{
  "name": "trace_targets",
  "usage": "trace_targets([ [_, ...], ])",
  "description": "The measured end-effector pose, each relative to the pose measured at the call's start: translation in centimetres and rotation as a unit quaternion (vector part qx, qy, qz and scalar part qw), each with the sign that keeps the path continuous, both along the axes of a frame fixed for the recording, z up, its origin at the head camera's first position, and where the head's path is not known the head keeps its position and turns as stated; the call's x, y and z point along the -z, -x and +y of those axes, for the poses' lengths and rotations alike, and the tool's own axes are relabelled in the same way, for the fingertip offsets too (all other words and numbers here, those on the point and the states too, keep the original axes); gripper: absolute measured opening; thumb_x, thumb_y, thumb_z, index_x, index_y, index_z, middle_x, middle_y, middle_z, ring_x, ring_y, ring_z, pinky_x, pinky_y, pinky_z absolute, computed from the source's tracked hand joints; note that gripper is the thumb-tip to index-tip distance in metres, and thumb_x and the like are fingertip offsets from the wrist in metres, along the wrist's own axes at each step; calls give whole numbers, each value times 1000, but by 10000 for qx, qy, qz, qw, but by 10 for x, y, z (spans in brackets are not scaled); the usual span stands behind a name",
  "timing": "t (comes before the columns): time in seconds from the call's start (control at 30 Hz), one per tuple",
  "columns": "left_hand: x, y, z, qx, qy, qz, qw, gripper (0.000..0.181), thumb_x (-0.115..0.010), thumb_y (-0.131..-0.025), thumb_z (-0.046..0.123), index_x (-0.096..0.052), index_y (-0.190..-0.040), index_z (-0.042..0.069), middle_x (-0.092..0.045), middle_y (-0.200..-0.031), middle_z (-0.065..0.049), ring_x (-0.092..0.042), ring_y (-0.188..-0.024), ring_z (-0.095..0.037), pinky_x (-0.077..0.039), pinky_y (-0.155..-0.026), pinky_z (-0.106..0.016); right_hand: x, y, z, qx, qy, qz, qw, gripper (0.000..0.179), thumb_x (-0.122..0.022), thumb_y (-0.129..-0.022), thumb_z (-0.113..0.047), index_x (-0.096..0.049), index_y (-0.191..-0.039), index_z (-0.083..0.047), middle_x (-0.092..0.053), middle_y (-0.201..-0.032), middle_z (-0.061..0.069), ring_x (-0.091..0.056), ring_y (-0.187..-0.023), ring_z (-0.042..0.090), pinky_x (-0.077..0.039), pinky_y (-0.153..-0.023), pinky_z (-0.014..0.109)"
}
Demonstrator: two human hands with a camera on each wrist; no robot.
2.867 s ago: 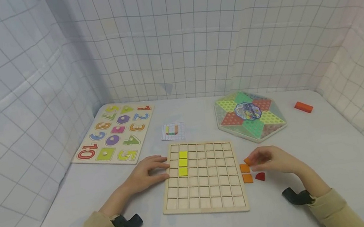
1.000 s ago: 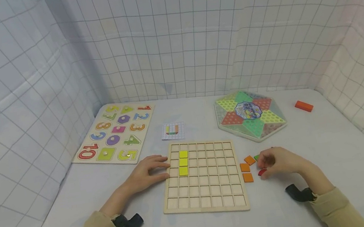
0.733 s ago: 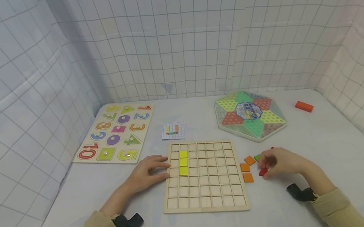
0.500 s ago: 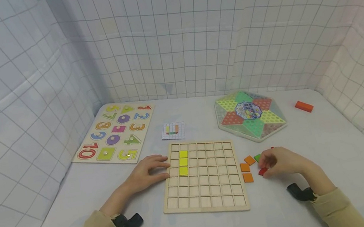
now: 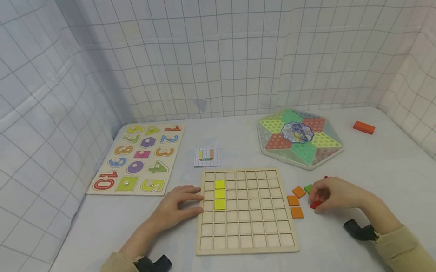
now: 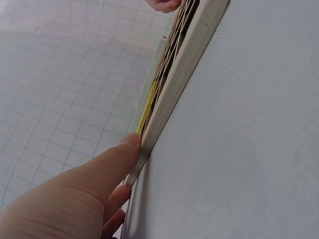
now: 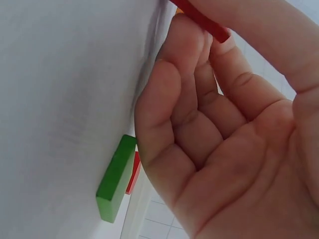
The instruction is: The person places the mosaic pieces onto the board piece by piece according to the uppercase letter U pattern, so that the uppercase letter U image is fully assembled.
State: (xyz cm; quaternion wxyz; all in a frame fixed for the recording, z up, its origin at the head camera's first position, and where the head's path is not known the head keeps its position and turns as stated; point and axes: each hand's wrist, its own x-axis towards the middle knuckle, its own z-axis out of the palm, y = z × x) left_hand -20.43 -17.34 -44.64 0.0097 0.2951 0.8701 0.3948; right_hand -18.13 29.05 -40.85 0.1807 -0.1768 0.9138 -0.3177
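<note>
In the head view, my right hand (image 5: pixel 338 193) pinches a red quarter-circle tile (image 5: pixel 316 204) between thumb and fingers, just right of the wooden grid board (image 5: pixel 248 251). The right wrist view shows the same red tile (image 7: pixel 202 20) edge-on, its other fingers curled below. My left hand (image 5: pixel 175 206) rests with relaxed fingers against the board's left edge; its thumb lies by the rim in the left wrist view. Three yellow square tiles (image 5: pixel 219 194) sit in one column of the board. Three orange tiles, one being the nearest orange tile (image 5: pixel 296 213), lie beside the board's right edge.
A green tile (image 7: pixel 115 179) and another red piece (image 7: pixel 133 172) lie beside my right hand. Behind the board are a pattern card (image 5: pixel 207 157), a number puzzle (image 5: pixel 137 160), a hexagonal checkers board (image 5: pixel 299 138) and an orange-red block (image 5: pixel 364 127). Grid-lined cloth walls surround the table.
My right hand has let go of an orange tile, shifted right and taken hold of the red quarter-circle tile, which it has turned slightly. The left hand stays at the board's edge.
</note>
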Motion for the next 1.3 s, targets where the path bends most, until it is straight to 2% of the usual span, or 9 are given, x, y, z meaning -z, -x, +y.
trace_targets([
  [0.17, 0, 0, 0, -6, 23, 3, 10000, 36, -72, -82, 39, -70, -112, 20, -54, -133, -1, -38, -130, -27, -29, -107, -51, -1, 1, -1, 94, -64, -68, 9999, 20, -79, -74, -16, -60, -80, -12, -63, -75, -4, -54, -69, 18, -46, -61, 28],
  [0.4, 0, 0, -1, -36, 15, -23, 10000, 37, -72, -81, 40, -70, -112, 20, -54, -133, 0, -38, -130, -27, -28, -107, -50, -2, 1, -3, 101, 29, 18, 9999, 19, -79, -75, -19, -62, -80, -13, -63, -74, -4, -54, -68, 17, -47, -60, 26],
  [0.57, -1, 0, -1, -35, 18, -24, 10000, 36, -72, -81, 39, -70, -112, 20, -54, -133, 0, -38, -130, -27, -28, -107, -51, -3, 1, -4, -24, 319, 266, 9991, 19, -78, -77, -18, -61, -81, -12, -64, -76, -3, -55, -68, 16, -49, -60, 25],
  [0.77, -1, 0, -1, -19, -16, -27, 10000, 36, -73, -81, 37, -70, -112, 19, -54, -133, -1, -38, -130, -28, -28, -107, -51, -3, 1, -9, -234, 715, 573, 9955, 13, -75, -80, -15, -65, -88, -13, -67, -86, -4, -60, -77, 13, -53, -72, 24],
  [0.93, -1, 0, -1, -12, -14, -19, 10000, 36, -73, -81, 37, -70, -112, 19, -54, -133, -1, -39, -130, -28, -28, -107, -51, -6, 1, -19, -498, 988, 1096, 9878, 11, -71, -83, -10, -70, -94, -12, -69, -90, -4, -61, -81, 9, -52, -72, 24],
  [1.1, -1, 0, 0, 4, -25, -2, 10000, 36, -73, -81, 38, -70, -112, 19, -54, -133, -2, -39, -130, -28, -29, -107, -51, -18, -2, -36, -528, 1165, 1615, 9785, 16, -66, -86, -2, -71, -102, -5, -71, -91, 3, -62, -80, 10, -52, -71, 26],
  [1.2, -1, 0, 0, 8, -50, 1, 10000, 36, -74, -80, 37, -71, -111, 18, -54, -132, -2, -39, -130, -28, -29, -107, -50, -34, -7, -51, -478, 1296, 1593, 9775, 18, -64, -87, 0, -70, -104, -2, -70, -94, 8, -61, -81, 12, -54, -69, 29],
  [1.3, 0, 1, 1, 24, -41, 29, 10000, 36, -73, -81, 36, -71, -111, 18, -55, -132, -3, -39, -129, -29, -29, -106, -51, -45, -7, -64, -688, 1469, 1590, 9739, 17, -64, -87, 1, -70, -103, -1, -69, -96, 9, -61, -83, 13, -54, -69, 29],
])
